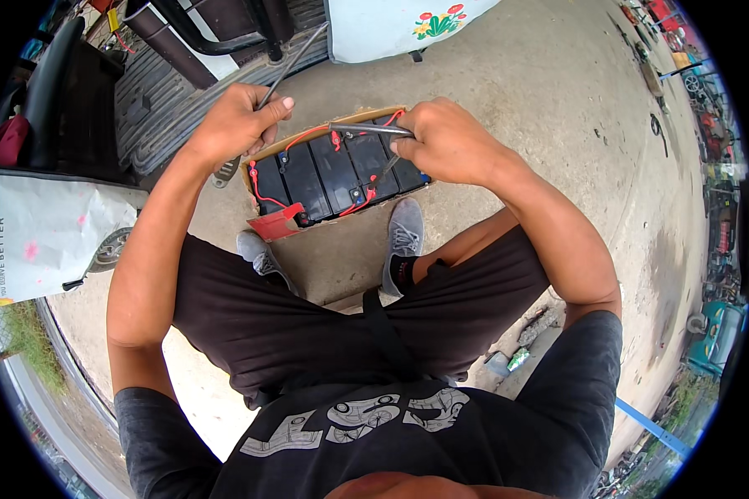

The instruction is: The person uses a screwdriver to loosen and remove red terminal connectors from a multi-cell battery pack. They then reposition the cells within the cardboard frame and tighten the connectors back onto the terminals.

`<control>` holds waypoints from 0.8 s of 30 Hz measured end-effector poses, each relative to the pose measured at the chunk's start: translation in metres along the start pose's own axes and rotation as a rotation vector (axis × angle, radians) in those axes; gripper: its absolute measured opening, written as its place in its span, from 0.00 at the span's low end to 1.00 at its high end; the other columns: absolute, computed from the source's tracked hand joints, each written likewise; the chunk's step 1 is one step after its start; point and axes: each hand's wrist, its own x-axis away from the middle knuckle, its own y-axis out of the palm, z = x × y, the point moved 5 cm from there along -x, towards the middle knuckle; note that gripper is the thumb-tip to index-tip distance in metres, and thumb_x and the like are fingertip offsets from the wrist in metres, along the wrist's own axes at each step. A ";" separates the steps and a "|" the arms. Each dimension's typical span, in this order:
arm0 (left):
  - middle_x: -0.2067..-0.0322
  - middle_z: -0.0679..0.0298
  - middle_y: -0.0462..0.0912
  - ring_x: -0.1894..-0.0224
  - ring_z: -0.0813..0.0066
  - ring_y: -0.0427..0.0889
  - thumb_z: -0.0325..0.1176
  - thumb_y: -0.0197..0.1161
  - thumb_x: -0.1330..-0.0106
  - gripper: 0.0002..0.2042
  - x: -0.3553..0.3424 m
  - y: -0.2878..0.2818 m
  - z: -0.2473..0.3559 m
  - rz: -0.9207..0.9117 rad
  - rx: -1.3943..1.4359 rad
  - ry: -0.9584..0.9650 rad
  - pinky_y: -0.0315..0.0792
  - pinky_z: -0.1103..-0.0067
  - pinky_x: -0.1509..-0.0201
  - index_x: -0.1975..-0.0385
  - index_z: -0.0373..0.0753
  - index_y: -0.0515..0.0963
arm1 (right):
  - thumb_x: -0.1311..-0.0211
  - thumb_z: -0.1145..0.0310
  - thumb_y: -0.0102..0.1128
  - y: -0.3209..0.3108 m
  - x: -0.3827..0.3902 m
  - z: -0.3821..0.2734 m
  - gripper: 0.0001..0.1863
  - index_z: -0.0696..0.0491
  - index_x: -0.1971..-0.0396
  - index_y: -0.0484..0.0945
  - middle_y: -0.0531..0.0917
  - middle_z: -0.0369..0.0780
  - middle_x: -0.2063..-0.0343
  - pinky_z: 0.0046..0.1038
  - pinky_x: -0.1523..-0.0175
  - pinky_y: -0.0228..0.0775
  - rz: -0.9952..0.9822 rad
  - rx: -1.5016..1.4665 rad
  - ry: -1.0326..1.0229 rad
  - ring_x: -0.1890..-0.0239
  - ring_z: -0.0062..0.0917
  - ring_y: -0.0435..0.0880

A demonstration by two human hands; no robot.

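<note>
My left hand [240, 125] is closed around a long tool with a thin metal shaft [295, 66], pointing up and to the right. What looks like its grey handle end [225, 173] shows below the fist. Over the right end of a battery pack [320, 179], my right hand [453, 141] grips a grey metal rod-like tool [366, 129]; its exact kind is unclear. Several black batteries stand side by side in an open cardboard box, joined by red wires [266, 200]. A torn red flap [276, 223] hangs at the box's near left corner.
My grey shoes [404, 237] stand close to the box's near side. A vehicle with a ribbed floor [171, 116] is at the upper left. White flower-printed panels [399, 29] hang at the top and left. Machinery and scrap [716, 324] line the right edge.
</note>
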 end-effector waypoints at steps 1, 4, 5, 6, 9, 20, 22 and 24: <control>0.86 0.69 0.71 0.87 0.85 0.66 0.46 0.60 0.28 0.19 -0.001 0.000 0.000 -0.001 0.001 0.002 0.60 0.83 0.83 0.67 0.31 0.78 | 0.42 0.68 0.60 0.001 0.000 0.003 0.12 0.65 0.74 0.80 0.79 0.54 0.80 0.44 0.61 0.71 0.012 -0.001 -0.021 0.71 0.49 0.80; 0.86 0.69 0.71 0.87 0.85 0.66 0.46 0.60 0.28 0.19 -0.002 0.001 0.000 -0.001 0.001 0.001 0.60 0.83 0.83 0.66 0.31 0.78 | 0.42 0.68 0.60 0.003 -0.001 0.005 0.12 0.65 0.74 0.79 0.77 0.54 0.83 0.44 0.63 0.70 0.032 0.002 -0.044 0.74 0.49 0.80; 0.86 0.69 0.71 0.87 0.85 0.66 0.46 0.60 0.28 0.19 -0.002 0.001 0.000 -0.002 0.000 0.000 0.60 0.83 0.83 0.66 0.31 0.78 | 0.42 0.68 0.60 0.004 -0.001 0.005 0.12 0.65 0.74 0.79 0.77 0.54 0.82 0.44 0.63 0.70 0.035 0.003 -0.045 0.74 0.49 0.80; 0.86 0.69 0.71 0.87 0.86 0.66 0.46 0.60 0.28 0.19 -0.002 0.001 0.000 -0.004 -0.007 0.003 0.60 0.83 0.83 0.66 0.31 0.78 | 0.42 0.68 0.60 0.004 -0.001 0.005 0.13 0.65 0.74 0.79 0.77 0.54 0.82 0.44 0.63 0.70 0.034 0.002 -0.041 0.74 0.49 0.80; 0.86 0.69 0.71 0.87 0.86 0.66 0.46 0.59 0.28 0.19 -0.002 0.001 0.000 -0.008 -0.023 0.010 0.60 0.83 0.83 0.66 0.31 0.78 | 0.43 0.68 0.60 0.003 -0.002 0.003 0.13 0.66 0.75 0.80 0.78 0.55 0.80 0.45 0.61 0.71 0.026 0.001 -0.017 0.72 0.50 0.80; 0.84 0.69 0.72 0.86 0.86 0.67 0.49 0.58 0.27 0.22 0.000 0.006 0.008 -0.025 0.026 0.056 0.61 0.84 0.82 0.60 0.30 0.78 | 0.37 0.67 0.58 0.007 0.002 0.005 0.16 0.66 0.77 0.76 0.75 0.53 0.83 0.44 0.65 0.68 0.018 -0.114 0.037 0.76 0.48 0.77; 0.83 0.69 0.72 0.85 0.86 0.67 0.49 0.57 0.27 0.23 0.003 0.010 0.013 -0.047 0.098 0.112 0.61 0.84 0.82 0.56 0.30 0.78 | 0.37 0.66 0.58 0.008 0.005 -0.002 0.15 0.65 0.76 0.76 0.76 0.53 0.82 0.44 0.65 0.68 -0.024 -0.153 0.050 0.75 0.49 0.77; 0.82 0.68 0.73 0.85 0.86 0.67 0.49 0.57 0.27 0.23 0.006 0.015 0.020 -0.062 0.139 0.158 0.62 0.84 0.82 0.55 0.29 0.78 | 0.38 0.66 0.58 0.012 0.006 -0.009 0.15 0.64 0.76 0.78 0.78 0.54 0.80 0.45 0.62 0.70 -0.020 -0.111 0.019 0.72 0.49 0.79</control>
